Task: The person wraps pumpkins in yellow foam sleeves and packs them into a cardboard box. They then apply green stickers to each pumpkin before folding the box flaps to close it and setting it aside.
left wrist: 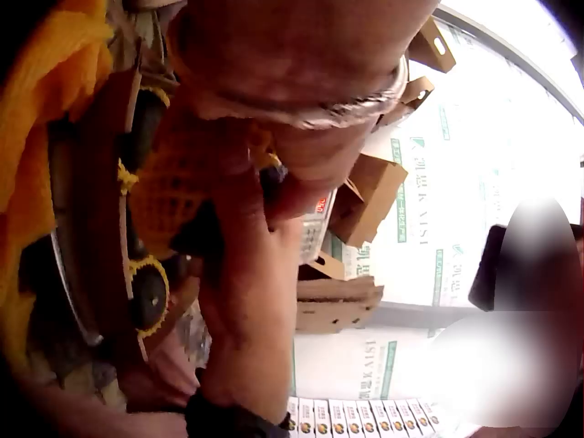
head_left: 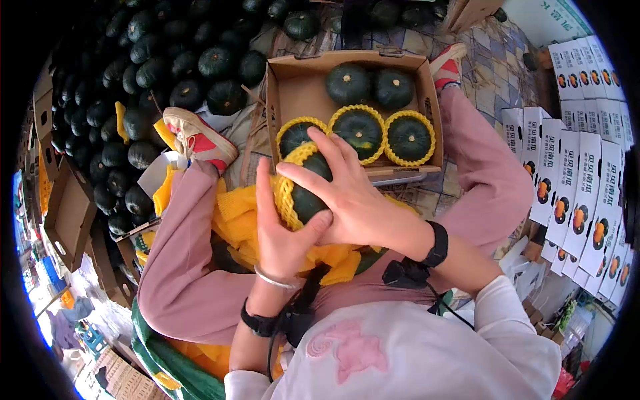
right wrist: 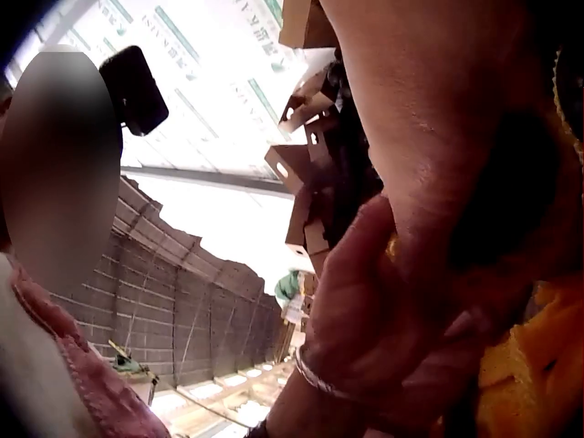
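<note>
A dark green pumpkin (head_left: pixel 315 200) is between my two hands, just in front of the near side of an open cardboard box (head_left: pixel 287 90). A yellow foam net (head_left: pixel 285 203) wraps its left side, leaving green skin bare on the right. My left hand (head_left: pixel 283 237) grips it from the left and below, with the thumb pointing right. Over its top and right side, my right hand (head_left: pixel 357 203) holds it with spread fingers. Inside the box, three pumpkins in yellow nets, one being this netted pumpkin (head_left: pixel 358 135), line the near side; two bare pumpkins (head_left: pixel 348 85) sit behind.
Yellow foam nets (head_left: pixel 240 217) are piled between the legs. Many loose pumpkins (head_left: pixel 217 62) cover the floor at the far left. White printed cartons (head_left: pixel 580 190) stand stacked at the right. An empty cardboard tray (head_left: pixel 70 213) leans at the left.
</note>
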The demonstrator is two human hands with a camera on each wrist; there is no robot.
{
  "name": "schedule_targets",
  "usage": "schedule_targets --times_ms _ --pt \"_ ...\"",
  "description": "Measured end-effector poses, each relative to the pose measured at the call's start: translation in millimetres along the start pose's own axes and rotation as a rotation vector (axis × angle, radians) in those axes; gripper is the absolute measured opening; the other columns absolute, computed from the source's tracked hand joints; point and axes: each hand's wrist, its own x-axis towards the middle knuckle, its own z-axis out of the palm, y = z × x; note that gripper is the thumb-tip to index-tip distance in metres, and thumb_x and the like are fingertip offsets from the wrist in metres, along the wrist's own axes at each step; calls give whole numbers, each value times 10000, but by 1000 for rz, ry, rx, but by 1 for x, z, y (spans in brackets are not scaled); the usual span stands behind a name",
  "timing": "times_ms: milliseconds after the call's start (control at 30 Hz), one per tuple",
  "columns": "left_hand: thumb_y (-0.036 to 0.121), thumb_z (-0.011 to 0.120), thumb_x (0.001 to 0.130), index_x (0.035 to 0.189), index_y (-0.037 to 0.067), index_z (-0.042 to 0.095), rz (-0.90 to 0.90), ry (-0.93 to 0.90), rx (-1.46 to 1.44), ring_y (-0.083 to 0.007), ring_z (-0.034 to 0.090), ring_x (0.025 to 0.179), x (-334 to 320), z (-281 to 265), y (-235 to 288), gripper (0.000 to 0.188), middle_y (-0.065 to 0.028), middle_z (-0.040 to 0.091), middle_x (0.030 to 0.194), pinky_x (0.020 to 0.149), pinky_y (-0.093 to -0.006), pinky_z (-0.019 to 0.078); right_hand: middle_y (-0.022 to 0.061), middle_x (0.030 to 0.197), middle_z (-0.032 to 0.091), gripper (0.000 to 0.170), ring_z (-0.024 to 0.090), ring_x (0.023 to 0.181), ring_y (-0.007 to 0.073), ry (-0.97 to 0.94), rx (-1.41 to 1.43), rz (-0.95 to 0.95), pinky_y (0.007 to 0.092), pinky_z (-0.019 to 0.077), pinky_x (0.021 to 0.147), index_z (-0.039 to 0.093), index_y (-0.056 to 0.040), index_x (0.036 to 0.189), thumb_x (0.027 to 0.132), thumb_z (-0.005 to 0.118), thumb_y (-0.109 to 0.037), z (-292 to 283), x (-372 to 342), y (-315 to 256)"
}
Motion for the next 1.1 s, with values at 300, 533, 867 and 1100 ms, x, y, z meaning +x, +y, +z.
schedule_targets --times_ms 300,533,867,1100 --pt "133 575 878 1139 -40 560 -71 70 1106 -415 617 813 101 -53 -95 313 -271 628 907 710 -412 500 151 1325 376 802 364 1191 468 203 -653 28 631 404 882 491 -297 1277 556 838 -354 27 149 117" --pt "118 595 847 1050 -35 577 -76 83 801 -378 638 683 95 -65 -110 255 -213 653 761 618 -449 496 148 1456 320 874 324 1272 469 -498 -531 219 657 361 947 393 -248 1391 633 782 -445 28 170 119" --pt "230 726 697 1435 33 307 -456 -664 1234 -410 440 1257 57 -111 -126 871 -262 440 1370 1043 -385 383 130 954 569 185 515 921 326 -189 -166 -11 420 442 805 615 -37 918 771 654 -141 53 -19 46" --pt "302 783 713 1496 54 59 -474 -380 1097 -413 456 1245 19 -99 -143 1095 -310 333 1418 1013 -407 409 132 1057 572 285 518 997 341 -158 -111 111 418 440 884 605 -38 1029 759 655 -114 70 -57 36"
